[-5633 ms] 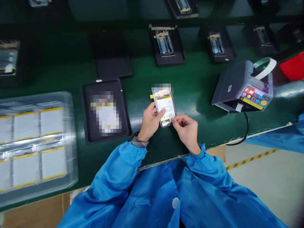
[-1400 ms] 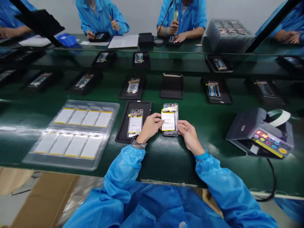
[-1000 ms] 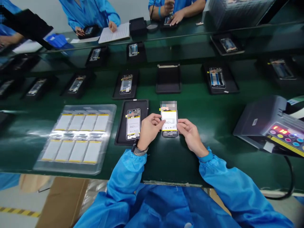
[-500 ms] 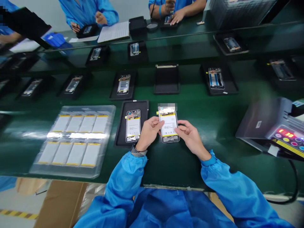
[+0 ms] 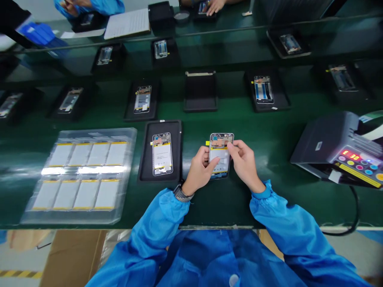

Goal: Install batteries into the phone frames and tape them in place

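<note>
An opened phone point(image 5: 220, 155) with a white battery and a yellow tab at its upper left is held above the green table. My left hand point(image 5: 200, 169) grips its left edge, thumb over the battery. On the other side my right hand point(image 5: 243, 163) has its fingers closed at the upper right edge, thumb near the circuit board. Left of my hands, a second opened phone point(image 5: 162, 155) lies in a black tray point(image 5: 145, 163). A clear plastic tray point(image 5: 127, 175) farther left holds several white batteries point(image 5: 86, 194).
A dark machine point(image 5: 317, 143) with a red display stands at the right, its cable trailing down. Several black trays, most with phones point(image 5: 263, 89), line the back. Across the table, a person's hand point(image 5: 215, 6) touches a device.
The held phone has moved slightly right and tilted. My right hand has shifted from its lower right edge to its upper right. The camera view has shifted too.
</note>
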Demonstrator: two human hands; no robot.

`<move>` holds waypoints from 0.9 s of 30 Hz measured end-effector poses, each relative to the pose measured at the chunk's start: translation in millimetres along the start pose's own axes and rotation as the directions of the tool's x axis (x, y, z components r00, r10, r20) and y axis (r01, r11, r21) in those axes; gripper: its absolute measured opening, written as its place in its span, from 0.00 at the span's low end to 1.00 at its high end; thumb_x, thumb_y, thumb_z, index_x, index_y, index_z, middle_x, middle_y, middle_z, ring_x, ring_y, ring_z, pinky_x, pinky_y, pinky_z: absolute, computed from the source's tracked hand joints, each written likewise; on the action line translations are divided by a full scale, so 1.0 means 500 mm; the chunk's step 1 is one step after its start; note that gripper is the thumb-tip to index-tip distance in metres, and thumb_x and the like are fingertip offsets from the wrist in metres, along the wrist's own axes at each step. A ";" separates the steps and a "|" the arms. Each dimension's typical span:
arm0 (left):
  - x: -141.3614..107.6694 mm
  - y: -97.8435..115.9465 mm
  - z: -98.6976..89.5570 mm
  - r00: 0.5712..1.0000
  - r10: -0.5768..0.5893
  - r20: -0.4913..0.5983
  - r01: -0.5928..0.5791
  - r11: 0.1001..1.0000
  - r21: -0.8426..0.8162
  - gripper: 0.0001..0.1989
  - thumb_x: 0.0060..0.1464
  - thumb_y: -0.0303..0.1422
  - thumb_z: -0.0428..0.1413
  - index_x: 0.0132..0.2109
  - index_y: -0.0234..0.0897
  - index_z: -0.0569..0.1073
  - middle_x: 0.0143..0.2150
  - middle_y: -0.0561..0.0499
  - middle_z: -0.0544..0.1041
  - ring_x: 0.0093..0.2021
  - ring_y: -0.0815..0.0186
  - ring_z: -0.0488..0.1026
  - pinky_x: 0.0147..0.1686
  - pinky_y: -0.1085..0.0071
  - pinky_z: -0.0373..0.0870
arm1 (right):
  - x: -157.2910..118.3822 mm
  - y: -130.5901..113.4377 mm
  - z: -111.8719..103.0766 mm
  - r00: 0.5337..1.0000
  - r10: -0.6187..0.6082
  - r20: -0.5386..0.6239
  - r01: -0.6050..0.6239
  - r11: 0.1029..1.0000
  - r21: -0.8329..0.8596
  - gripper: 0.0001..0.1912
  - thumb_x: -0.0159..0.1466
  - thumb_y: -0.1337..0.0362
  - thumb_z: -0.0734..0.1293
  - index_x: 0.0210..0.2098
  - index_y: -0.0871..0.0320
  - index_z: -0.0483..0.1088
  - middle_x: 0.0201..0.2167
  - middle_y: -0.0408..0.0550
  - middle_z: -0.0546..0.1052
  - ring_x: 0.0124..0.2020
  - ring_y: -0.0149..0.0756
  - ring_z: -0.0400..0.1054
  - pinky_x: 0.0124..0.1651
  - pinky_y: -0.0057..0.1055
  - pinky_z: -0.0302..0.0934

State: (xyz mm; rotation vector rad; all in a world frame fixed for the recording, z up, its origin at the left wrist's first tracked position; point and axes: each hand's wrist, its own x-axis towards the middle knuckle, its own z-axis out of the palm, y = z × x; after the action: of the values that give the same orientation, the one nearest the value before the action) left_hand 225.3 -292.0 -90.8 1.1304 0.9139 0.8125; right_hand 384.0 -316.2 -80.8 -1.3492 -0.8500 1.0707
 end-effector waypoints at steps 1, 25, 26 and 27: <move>-0.003 -0.001 0.003 1.000 0.003 0.001 -0.003 0.999 0.032 0.21 0.57 0.46 0.65 0.45 0.38 0.66 0.45 0.44 0.82 0.41 0.61 0.81 0.39 0.69 0.78 | 0.000 -0.001 0.001 1.000 -0.007 -0.015 0.007 1.000 -0.018 0.24 0.62 0.40 0.72 0.33 0.54 0.67 0.20 0.39 0.70 0.21 0.31 0.64 0.22 0.27 0.58; 0.007 -0.003 0.027 0.974 -0.009 -0.225 0.013 1.000 0.016 0.19 0.58 0.46 0.63 0.47 0.34 0.76 0.40 0.48 0.81 0.38 0.66 0.76 0.36 0.74 0.72 | -0.040 0.022 0.016 0.986 -0.144 0.082 0.158 0.966 -0.206 0.13 0.71 0.51 0.66 0.41 0.55 0.70 0.25 0.42 0.74 0.24 0.32 0.66 0.27 0.30 0.59; 0.006 -0.004 0.027 0.974 -0.008 -0.224 0.011 1.000 0.015 0.19 0.58 0.46 0.63 0.48 0.35 0.76 0.41 0.48 0.81 0.38 0.66 0.76 0.37 0.73 0.73 | -0.039 0.022 0.016 0.986 -0.148 0.079 0.162 0.964 -0.213 0.13 0.71 0.51 0.66 0.41 0.55 0.70 0.25 0.42 0.74 0.24 0.32 0.65 0.27 0.30 0.58; 0.006 -0.004 0.027 0.975 -0.008 -0.224 0.013 1.000 0.017 0.20 0.58 0.46 0.63 0.48 0.35 0.76 0.42 0.48 0.81 0.38 0.66 0.77 0.37 0.73 0.73 | -0.038 0.022 0.015 0.986 -0.152 0.074 0.164 0.961 -0.220 0.13 0.71 0.51 0.66 0.41 0.55 0.70 0.25 0.42 0.74 0.23 0.32 0.65 0.27 0.30 0.58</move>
State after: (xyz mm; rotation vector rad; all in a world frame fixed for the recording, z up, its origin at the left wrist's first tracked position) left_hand 238.9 -295.0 -91.0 1.0626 1.1151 0.9378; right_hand 369.4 -332.6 -89.0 -1.4167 -1.1300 0.9115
